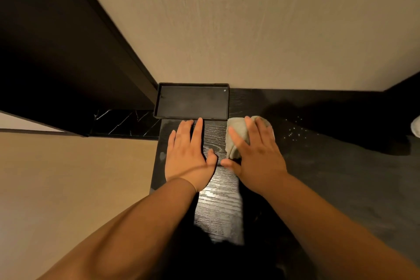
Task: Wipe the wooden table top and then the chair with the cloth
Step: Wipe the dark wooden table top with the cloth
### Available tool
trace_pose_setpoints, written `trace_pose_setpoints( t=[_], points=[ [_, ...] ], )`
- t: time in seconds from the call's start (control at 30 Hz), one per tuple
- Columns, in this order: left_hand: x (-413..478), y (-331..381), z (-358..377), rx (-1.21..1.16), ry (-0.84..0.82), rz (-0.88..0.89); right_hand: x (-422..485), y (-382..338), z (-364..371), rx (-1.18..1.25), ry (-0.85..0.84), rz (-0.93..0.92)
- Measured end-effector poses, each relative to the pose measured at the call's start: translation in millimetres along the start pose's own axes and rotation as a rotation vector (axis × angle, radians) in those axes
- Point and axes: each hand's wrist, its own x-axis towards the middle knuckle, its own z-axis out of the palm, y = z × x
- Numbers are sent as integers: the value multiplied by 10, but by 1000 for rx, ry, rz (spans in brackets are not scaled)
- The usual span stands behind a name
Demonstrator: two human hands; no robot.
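Now right hand (256, 154) presses cloth (238, 134) on table top (341, 177).

Both bare forearms are being held stretched forward. The left hand (188, 154) is being laid flat, fingers straight; the right hand (255, 154) is being pressed palm-down, fingers spread.

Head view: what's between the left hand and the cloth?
Only a bare strip of wooden table top, in the head view. The left hand lies flat on it; the right hand presses the cloth.
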Motion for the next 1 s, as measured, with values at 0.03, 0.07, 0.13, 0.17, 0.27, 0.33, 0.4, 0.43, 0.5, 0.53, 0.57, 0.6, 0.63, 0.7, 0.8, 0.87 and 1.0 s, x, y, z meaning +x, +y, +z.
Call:
trace_pose_setpoints(
  t=[0.03, 0.07, 0.13, 0.17, 0.27, 0.33, 0.4, 0.43, 0.5, 0.53, 0.57, 0.6, 0.63, 0.7, 0.8, 0.87, 1.0],
  points=[
    [-3, 5, -1, -1, 8, 0, 8, -8, -2, 1, -8, 6],
    [-2, 7, -1, 0, 11, 4, 59, -20, -15, 12, -2, 14],
    [-1, -1, 10, 1, 12, 8, 152, -46, -57, 33, 9, 41],
    [-1, -8, 17, 3, 12, 5, 164, -57, -51, 24, 17, 45],
    [-9, 3, 8, -1, 4, 0, 13, -147, -23, -54, -29, -20],
    [-2, 11, 7, 3, 10, 3, -45, -174, 28, -51, -28, -31],
    [-6, -5, 24, -3, 2, 5, 36, -217, 22, 15, 32, -35],
    [-10, -16, 30, -9, 0, 8, 111, -241, 12, 56, 76, -29],
    [-17, -30, 25, -22, 4, 18, 261, -280, -60, 92, -23, -20],
    [-13, -31, 24, -23, 7, 21, 303, -275, -85, 76, -82, -21],
    [-10, -31, 26, -20, 10, 20, 316, -240, -73, 67, -88, -25],
    [-12, -29, 30, -16, 13, 20, 289, -189, -66, 66, -53, -29],
    [-14, -25, 30, -12, 20, 21, 242, -118, -52, 64, 12, -24],
    [-14, -10, 30, -7, 34, 25, 129, 80, -8, 40, 99, 19],
    [-8, -3, 31, -5, 52, 32, 84, 194, -97, 47, 77, 121],
    [-13, -3, 35, -6, 54, 32, 150, 84, -156, 53, 14, 169],
    [-8, -2, 31, -11, 55, 38, 266, 37, -106, 94, 46, 29]
  ],
)
